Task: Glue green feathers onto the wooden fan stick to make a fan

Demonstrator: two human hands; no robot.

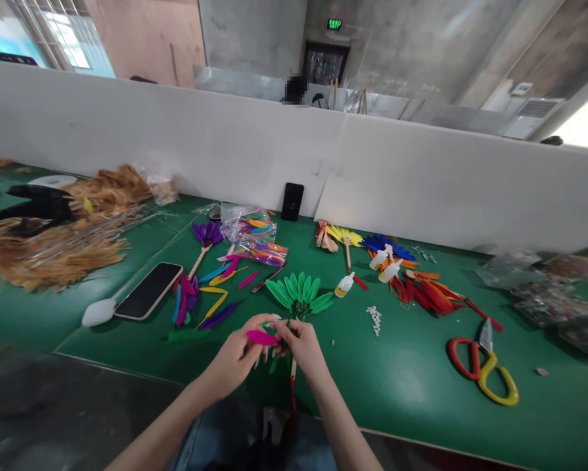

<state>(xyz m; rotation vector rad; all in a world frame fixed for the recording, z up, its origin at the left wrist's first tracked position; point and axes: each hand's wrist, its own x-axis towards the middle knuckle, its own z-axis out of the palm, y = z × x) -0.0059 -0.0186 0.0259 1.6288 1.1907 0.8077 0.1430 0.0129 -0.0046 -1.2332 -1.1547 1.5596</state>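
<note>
A green feather fan (299, 291) lies on the green table in front of me, its wooden handle (294, 369) towards me and a red tassel (293, 396) at the end. Just left of the handle, my left hand (235, 353) is closed on a bright pink feather (261, 337). My right hand (304, 347) is over the top of the handle with its fingers pinched together. A bit of green shows at the fingertips, but what they grip is hidden. Below the hands a loose green feather (274, 364) partly shows.
Loose coloured feathers (218, 316), a purple feather fan (208, 233) and a phone (149, 291) lie left. Rightward are glue bottles (345, 285), white beads (374, 320), red feathers (433, 294) and scissors (484, 366). A white partition (421, 176) stands behind.
</note>
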